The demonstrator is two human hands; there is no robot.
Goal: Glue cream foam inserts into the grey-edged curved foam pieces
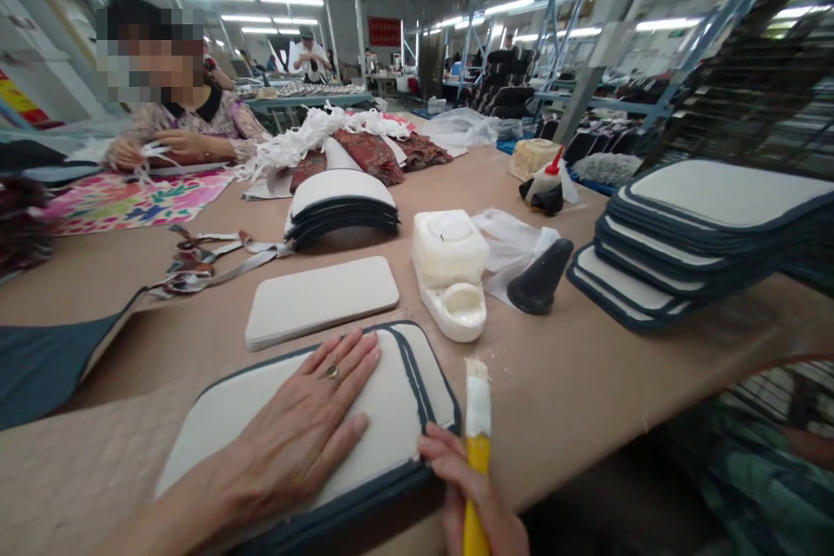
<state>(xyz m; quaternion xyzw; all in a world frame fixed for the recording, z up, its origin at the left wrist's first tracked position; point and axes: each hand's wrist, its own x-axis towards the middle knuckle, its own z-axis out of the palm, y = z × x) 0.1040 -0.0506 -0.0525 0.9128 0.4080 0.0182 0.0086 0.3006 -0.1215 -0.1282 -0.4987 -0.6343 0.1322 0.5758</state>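
Note:
My left hand (306,417) lies flat, fingers stretched and a ring on one, on a cream panel with dark blue edging (215,417). Under that panel are more dark-edged layers, the edge of one showing at the right. A brush with a yellow handle and white bristle end (478,408) stands in my right hand (475,486), whose fingertips also touch the panel's right edge. Just beyond the panel sits a stack of plain cream boards (322,300). To its right is a white plastic container with a small open cup (453,269).
A dark cone-shaped object (540,278) and a red-tipped bottle (547,182) lie beyond the container. Edged panels are stacked at right (704,234) and in a curved pile (342,208). A person (188,113) handles white strips across the table.

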